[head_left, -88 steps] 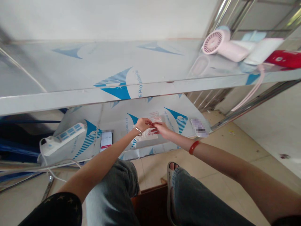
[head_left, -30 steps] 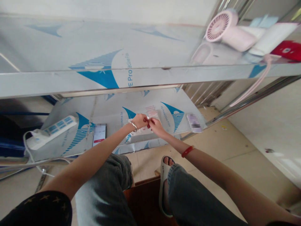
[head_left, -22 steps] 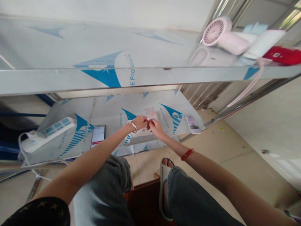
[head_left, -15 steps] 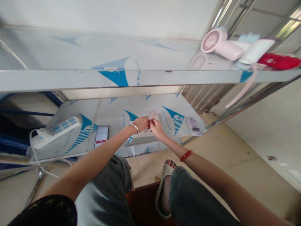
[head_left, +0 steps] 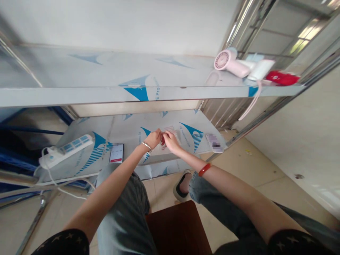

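My left hand (head_left: 154, 139), with a silver bangle at its wrist, is closed in a pinch over the lower metal shelf (head_left: 127, 136). Close against it, my right hand (head_left: 170, 141) is also closed, its fingertips pinching. Between the fingertips shows a small dark red piece (head_left: 163, 139), too small to name; both hands appear to grip it. Below and behind them lies what looks like a clear plastic sheet or bag (head_left: 163, 151). Thin reddish strips (head_left: 169, 128) show on the shelf just past my fingers.
A white power strip (head_left: 67, 150) and a phone (head_left: 116, 153) lie left of my hands. A blurred purple item (head_left: 214, 142) lies at the right end. The upper shelf (head_left: 98, 95) overhangs, carrying a pink handheld fan (head_left: 233, 65) and a red pouch (head_left: 283, 78). A brown stool (head_left: 177, 228) is below.
The view has shifted, and my hands appear slightly further left on the shelf, still together at the small red piece. My right foot has drawn back toward the shelf, uncovering more of the stool.
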`<state>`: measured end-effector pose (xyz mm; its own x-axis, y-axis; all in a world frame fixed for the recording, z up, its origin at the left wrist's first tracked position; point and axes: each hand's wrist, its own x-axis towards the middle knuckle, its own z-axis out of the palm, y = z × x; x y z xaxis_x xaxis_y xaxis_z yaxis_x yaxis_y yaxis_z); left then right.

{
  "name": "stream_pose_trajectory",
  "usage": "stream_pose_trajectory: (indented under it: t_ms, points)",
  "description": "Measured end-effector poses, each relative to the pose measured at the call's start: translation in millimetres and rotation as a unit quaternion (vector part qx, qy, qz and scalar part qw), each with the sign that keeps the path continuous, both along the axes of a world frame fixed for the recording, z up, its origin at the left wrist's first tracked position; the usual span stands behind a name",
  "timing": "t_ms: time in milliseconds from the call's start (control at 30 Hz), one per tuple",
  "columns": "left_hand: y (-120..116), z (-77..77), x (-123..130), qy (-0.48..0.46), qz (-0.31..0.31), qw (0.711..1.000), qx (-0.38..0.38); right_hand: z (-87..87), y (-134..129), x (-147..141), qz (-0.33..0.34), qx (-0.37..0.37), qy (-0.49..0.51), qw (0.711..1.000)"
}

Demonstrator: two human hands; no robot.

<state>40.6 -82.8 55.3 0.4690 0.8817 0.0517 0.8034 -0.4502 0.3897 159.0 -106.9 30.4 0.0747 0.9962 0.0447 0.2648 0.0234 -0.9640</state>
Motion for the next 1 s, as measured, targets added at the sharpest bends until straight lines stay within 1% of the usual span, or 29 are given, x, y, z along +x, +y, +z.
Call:
stream_pose_trajectory:
  t_ms: [67,133,200,267,300,333,367,400,433,467,500,567,633,767,867,1000]
  points:
    - [1,1.3,-4,0.000,0.005,1.000,0.018,1.9,-4,2,0.041,0.009,-0.041,0.998]
    - [3,2.1,-8,-0.002,0.012,0.999,0.030,-1.1,-13,10,0.075,0.027,-0.120,0.990]
    - [5,3.0,-10,-0.006,0.023,0.999,0.039,-9.6,-27,27,0.085,0.056,-0.223,0.970]
    - [7,4.3,-11,-0.010,0.030,0.998,0.045,-22.8,-45,56,0.065,0.083,-0.330,0.938]
    - [9,5.0,-11,-0.011,0.032,0.998,0.044,-30.6,-53,76,0.042,0.090,-0.384,0.918]
    - [9,5.8,-11,-0.012,0.035,0.998,0.041,-38.8,-60,97,0.015,0.081,-0.424,0.902]
    - [10,6.7,-11,-0.011,0.037,0.999,0.036,-47.2,-64,119,-0.033,0.055,-0.450,0.891]
    - [11,7.5,-10,-0.010,0.038,0.999,0.032,-55.6,-66,141,-0.091,0.010,-0.465,0.881]
    - [12,8.4,-9,-0.007,0.038,0.999,0.031,-63.7,-66,161,-0.162,-0.049,-0.469,0.867]
    - [13,9.3,-7,-0.005,0.035,0.999,0.032,-71.6,-64,180,-0.250,-0.122,-0.459,0.844]
    - [14,10.1,-5,-0.003,0.030,0.999,0.035,-79.1,-60,195,-0.311,-0.184,-0.437,0.823]
    - [15,11.5,0,0.000,0.020,0.999,0.040,-93.4,-52,216,-0.358,-0.243,-0.409,0.803]
    - [16,12.7,6,0.000,0.014,0.999,0.041,-107.0,-46,228,-0.371,-0.269,-0.391,0.798]
    - [14,14.2,13,-0.001,-0.006,0.999,0.033,-132.2,-43,251,-0.360,-0.307,-0.368,0.800]
    - [11,13.6,10,-0.004,-0.016,1.000,0.023,-146.7,-44,273,-0.348,-0.300,-0.382,0.802]
    - [11,10.1,3,0.009,-0.007,1.000,0.014,-157.2,-44,296,-0.337,-0.259,-0.404,0.810]
